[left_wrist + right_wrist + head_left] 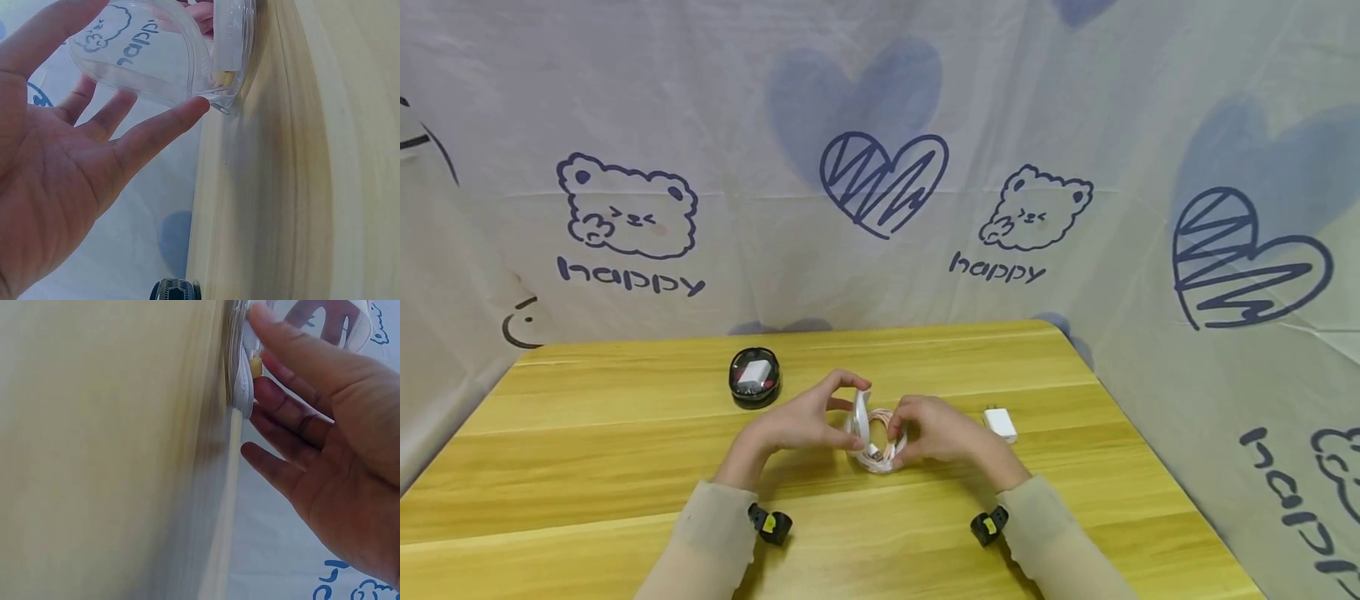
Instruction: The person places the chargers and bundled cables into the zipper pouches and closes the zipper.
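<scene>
A clear round zip case lies on the table with its lid raised upright on the left. Inside it is a coiled pale cable with a USB plug. My left hand holds the lid by its edge between thumb and fingers; a zip pull shows near a fingertip in the left wrist view. With thumb and fingers, my right hand grips the case's right rim, fingertips beside the coil. Whether they also touch the cable is hard to tell.
A white plug adapter lies just right of my right hand. Farther back on the left sits a black round case with a white block in its top. Printed cloth hangs behind the wooden table.
</scene>
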Motion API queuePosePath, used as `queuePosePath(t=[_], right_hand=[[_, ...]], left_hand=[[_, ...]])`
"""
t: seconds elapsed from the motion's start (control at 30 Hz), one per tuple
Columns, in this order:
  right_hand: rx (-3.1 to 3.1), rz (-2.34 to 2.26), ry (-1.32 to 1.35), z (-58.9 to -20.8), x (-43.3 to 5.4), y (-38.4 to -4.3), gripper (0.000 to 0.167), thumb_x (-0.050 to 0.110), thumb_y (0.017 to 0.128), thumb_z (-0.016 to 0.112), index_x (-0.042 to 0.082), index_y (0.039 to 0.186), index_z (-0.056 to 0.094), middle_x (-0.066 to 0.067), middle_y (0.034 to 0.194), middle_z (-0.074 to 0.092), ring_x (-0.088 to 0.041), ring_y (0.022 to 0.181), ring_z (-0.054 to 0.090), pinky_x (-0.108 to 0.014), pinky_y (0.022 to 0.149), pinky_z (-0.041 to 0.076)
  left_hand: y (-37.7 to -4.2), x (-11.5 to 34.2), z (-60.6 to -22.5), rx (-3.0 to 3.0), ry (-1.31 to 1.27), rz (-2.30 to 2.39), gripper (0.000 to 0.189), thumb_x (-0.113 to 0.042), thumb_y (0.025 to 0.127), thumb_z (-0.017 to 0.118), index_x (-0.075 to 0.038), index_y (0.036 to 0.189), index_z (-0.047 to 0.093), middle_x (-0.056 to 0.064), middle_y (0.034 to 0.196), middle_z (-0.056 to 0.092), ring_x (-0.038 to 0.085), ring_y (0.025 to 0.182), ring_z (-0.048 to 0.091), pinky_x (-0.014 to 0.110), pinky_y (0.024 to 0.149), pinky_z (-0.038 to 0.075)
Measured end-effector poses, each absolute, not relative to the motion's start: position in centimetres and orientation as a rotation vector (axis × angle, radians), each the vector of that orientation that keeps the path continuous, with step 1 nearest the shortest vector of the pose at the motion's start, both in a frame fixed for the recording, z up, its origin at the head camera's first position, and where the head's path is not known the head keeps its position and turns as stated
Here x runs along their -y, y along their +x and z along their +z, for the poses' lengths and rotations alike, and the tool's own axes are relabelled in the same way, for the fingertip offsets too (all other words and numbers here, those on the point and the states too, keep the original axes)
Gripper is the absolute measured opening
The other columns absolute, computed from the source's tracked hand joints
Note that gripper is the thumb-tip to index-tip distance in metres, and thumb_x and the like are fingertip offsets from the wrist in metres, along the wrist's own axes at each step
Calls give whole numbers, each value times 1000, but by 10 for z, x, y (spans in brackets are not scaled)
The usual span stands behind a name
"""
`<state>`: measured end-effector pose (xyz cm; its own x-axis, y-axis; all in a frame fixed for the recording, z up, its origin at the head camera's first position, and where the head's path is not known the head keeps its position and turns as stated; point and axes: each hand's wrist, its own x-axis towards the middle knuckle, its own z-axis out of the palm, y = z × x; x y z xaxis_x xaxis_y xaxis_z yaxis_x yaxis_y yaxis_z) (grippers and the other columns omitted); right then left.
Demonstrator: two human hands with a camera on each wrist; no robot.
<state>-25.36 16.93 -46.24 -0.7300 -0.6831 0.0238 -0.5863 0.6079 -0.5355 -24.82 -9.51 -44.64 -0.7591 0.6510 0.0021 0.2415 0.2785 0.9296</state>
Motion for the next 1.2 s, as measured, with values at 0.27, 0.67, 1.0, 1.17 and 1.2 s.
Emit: queuePosePath(t=[0.27, 0.67, 1.0, 1.17, 1.2], right_hand=[[-2673, -694, -1114, -460, -165, -254, 24, 22, 84, 89, 15, 98, 71, 3, 90, 66, -19, 86, 62, -29, 78, 50], [-2694, -591, -1161, -463, -162, -254, 21, 26, 86, 86, 18, 86, 67, 14, 79, 60, -12, 90, 50, -32, 84, 43], [-2678, -541, -1291, -461, -161, -258, 16, 25, 86, 86, 19, 85, 70, 14, 77, 61, -11, 88, 52, -36, 91, 43], [-2708, -537, -1276, -461, -161, -255, 14, 25, 86, 86, 20, 87, 73, 14, 81, 66, -13, 95, 56, -36, 92, 47], [-2712, -545, -1268, -461, -161, -254, 13, 24, 87, 86, 20, 88, 73, 13, 83, 68, -14, 97, 57, -37, 93, 48]], left_hand=[[-248, 95, -446, -2178, 821, 1479, 78, -7, 88, 84, -7, 150, 37, 12, 163, 34, 45, 144, 42, 48, 103, 54], [-249, 94, -451, -2163, 840, 1466, 76, -10, 89, 83, -10, 149, 37, 14, 164, 32, 46, 145, 41, 48, 103, 54], [-249, 94, -450, -2170, 836, 1470, 77, -9, 89, 83, -9, 150, 37, 12, 163, 33, 46, 145, 41, 50, 103, 54], [-248, 95, -449, -2169, 827, 1468, 78, -9, 88, 84, -10, 150, 37, 11, 164, 32, 45, 145, 41, 48, 102, 55], [-248, 95, -448, -2173, 821, 1466, 77, -9, 88, 84, -11, 150, 37, 11, 164, 32, 44, 145, 42, 48, 102, 55]])
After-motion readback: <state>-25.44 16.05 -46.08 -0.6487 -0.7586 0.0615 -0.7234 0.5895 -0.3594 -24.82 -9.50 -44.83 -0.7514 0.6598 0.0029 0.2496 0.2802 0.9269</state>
